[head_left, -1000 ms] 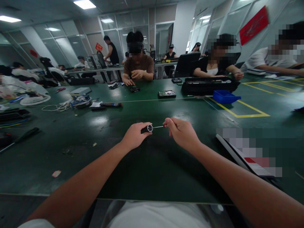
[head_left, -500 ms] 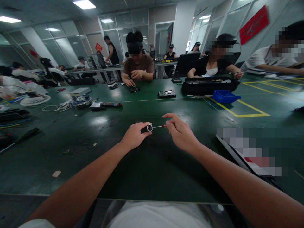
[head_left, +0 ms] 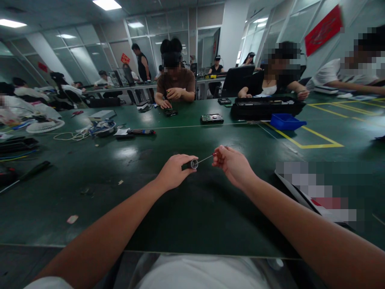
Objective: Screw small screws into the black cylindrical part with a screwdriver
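A small black cylinder with a pale ring at its end (head_left: 194,163) is gripped in my left hand (head_left: 173,171), its open end turned toward my right side. My right hand (head_left: 233,163) is closed round the red handle of a thin screwdriver (head_left: 206,159). The screwdriver's metal shaft slants down to the left, and its tip reaches the ringed end of the cylinder. How deep the tip goes inside is too small to tell. Both hands are above the green table (head_left: 192,216).
A circuit board in a casing (head_left: 212,119), a blue tray (head_left: 287,121) and a long black housing (head_left: 267,107) stand farther back. At left lie a dark pen-like tool (head_left: 141,132) and cables (head_left: 72,135). Papers (head_left: 313,196) lie at right. A co-worker (head_left: 174,80) handles parts opposite.
The cylinder in my left hand has shifted slightly right. My right hand has risen a little and its fingers have curled in round the handle, so the screwdriver now slants more steeply.
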Demonstrator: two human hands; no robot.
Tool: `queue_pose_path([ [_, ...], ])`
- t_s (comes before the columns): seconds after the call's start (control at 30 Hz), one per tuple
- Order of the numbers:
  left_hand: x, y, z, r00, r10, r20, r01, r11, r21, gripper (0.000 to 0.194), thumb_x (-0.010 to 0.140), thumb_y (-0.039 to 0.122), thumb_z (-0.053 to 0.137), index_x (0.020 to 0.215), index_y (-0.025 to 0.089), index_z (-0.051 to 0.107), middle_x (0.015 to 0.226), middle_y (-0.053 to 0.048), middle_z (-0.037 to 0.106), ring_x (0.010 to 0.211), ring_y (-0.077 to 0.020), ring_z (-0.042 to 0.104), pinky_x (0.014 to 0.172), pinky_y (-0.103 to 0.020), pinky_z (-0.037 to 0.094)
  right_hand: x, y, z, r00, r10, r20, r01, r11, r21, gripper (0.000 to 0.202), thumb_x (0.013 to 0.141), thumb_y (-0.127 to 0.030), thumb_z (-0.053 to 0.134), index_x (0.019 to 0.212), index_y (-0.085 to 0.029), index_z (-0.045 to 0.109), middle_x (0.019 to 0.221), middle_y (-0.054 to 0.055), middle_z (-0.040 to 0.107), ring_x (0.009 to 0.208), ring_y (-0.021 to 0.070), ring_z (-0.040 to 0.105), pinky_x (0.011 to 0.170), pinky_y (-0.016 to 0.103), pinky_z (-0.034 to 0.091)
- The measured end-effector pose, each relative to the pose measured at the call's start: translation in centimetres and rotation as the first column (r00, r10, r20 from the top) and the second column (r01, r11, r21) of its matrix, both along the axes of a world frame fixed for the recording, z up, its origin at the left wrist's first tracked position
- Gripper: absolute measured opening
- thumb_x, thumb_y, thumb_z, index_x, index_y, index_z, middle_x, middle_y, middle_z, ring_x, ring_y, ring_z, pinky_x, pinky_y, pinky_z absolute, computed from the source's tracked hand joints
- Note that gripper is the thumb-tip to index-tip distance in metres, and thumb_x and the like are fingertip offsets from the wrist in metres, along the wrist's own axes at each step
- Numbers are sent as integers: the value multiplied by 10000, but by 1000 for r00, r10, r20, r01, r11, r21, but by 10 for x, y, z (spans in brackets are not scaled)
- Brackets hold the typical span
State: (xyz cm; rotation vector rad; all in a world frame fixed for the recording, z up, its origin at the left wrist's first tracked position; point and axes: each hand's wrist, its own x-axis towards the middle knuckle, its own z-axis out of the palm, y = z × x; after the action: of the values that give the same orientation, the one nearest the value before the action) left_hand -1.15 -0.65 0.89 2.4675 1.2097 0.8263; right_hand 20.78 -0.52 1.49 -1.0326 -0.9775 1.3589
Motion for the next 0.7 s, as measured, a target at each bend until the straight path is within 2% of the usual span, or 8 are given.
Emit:
queue_pose_path([
  [0.1,0,1,-1,999,43,6,-43,999,-14,371,863,258,715,1229,241,662,1177,-47,706,1092,-231,635,995,-407,459,-4,-3,-2,993,-86,79,72,984,161,217,877,-419,617,858,-204,601,768,9,610,673,145,598,659,307,523],
  [0.23,0,1,-2,997,75,5,-74,997,-9,384,859,305,725,1233,241,663,1158,-43,712,1071,-235,643,977,-408,468,-6,-7,-1,969,-125,214,54,948,312,252,888,-456,601,894,-204,605,792,15,641,698,156,622,691,329,524],
  [0.33,0,0,-2,997,78,-2,-78,997,-6,378,862,290,721,1232,237,664,1162,-44,713,1076,-234,643,988,-413,463,-4,-11,4,940,-139,312,17,932,363,247,917,-445,567,918,-201,609,783,23,665,714,169,645,706,343,524],
  [0.4,0,0,-2,996,91,-1,-91,996,-10,375,852,275,733,1220,235,670,1158,-46,715,1072,-235,645,989,-416,463,-2,-15,9,893,-162,420,-16,921,388,257,923,-447,565,904,-198,622,767,29,685,709,173,657,694,336,514],
  [0.47,0,0,-3,994,107,7,-107,994,-13,377,839,271,748,1207,234,677,1156,-46,716,1067,-238,647,984,-417,467,0,-18,14,789,-228,570,-24,916,400,294,900,-482,602,831,-199,634,675,17,673,627,166,635,621,316,474],
  [0.53,0,1,-3,993,115,11,-114,993,-11,382,834,273,753,1207,237,677,1153,-46,716,1066,-238,647,981,-417,469,2,-21,17,712,-272,647,-27,911,412,316,881,-502,625,780,-202,628,620,7,655,568,160,608,565,302,432],
  [0.7,-2,2,-4,995,98,-36,-98,995,-19,359,857,262,724,1211,235,674,1137,-48,717,1052,-237,637,984,-433,460,2,-23,17,677,-230,699,-180,869,460,130,904,-322,588,935,-207,639,797,25,713,712,175,655,635,300,453],
])
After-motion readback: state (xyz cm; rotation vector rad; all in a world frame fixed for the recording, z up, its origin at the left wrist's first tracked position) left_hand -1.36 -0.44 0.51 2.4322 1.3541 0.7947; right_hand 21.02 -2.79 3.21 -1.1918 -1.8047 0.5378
